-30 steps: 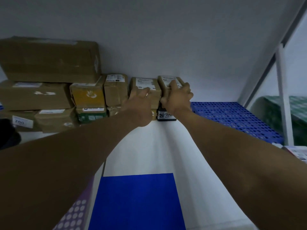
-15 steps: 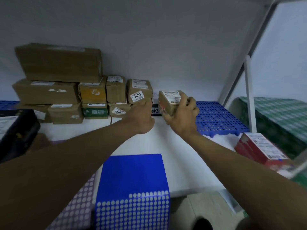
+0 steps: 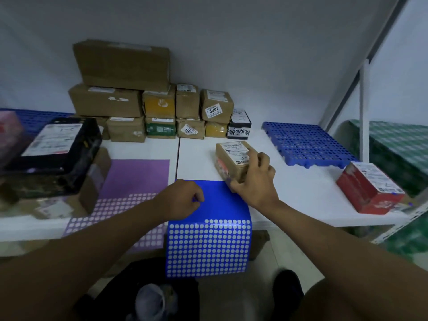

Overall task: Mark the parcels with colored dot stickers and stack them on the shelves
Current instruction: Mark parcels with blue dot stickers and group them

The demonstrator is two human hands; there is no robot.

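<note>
My right hand [image 3: 253, 181] grips a small brown parcel [image 3: 234, 161] from its right side, fingers over the labelled top and thumb low at the near corner, holding it on the white worktop [image 3: 308, 193] just beyond the far right corner of the blue sticker sheet [image 3: 208, 237]. My left hand [image 3: 183, 198] rests on that sheet with its fingers curled in; something small and blue shows at the fingertips, and I judge it is a dot I am pinching, though it is too small to be sure.

The sheet's far part is bare blue backing and its near part, hanging over the worktop edge, carries rows of pale dots. To its left lies a purple sticker sheet [image 3: 136, 181] in the same state.

As for progress, a stack of parcels [image 3: 148, 105] stands against the far wall: a big carton on top at the left, smaller boxes in two rows to the right, ending with a black-and-white box [image 3: 240, 126]. I can't make out dots on them from here. Still waiting, as I judge it, are the parcel in my hand, a red box [image 3: 368, 188] at the near right edge, and a dark parcel with a white label [image 3: 53, 144] piled on other things at the left. A blue perforated mat [image 3: 308, 144] lies at the far right. So the job looks partly done: this parcel needs its dot, then goes to the stack.
</note>
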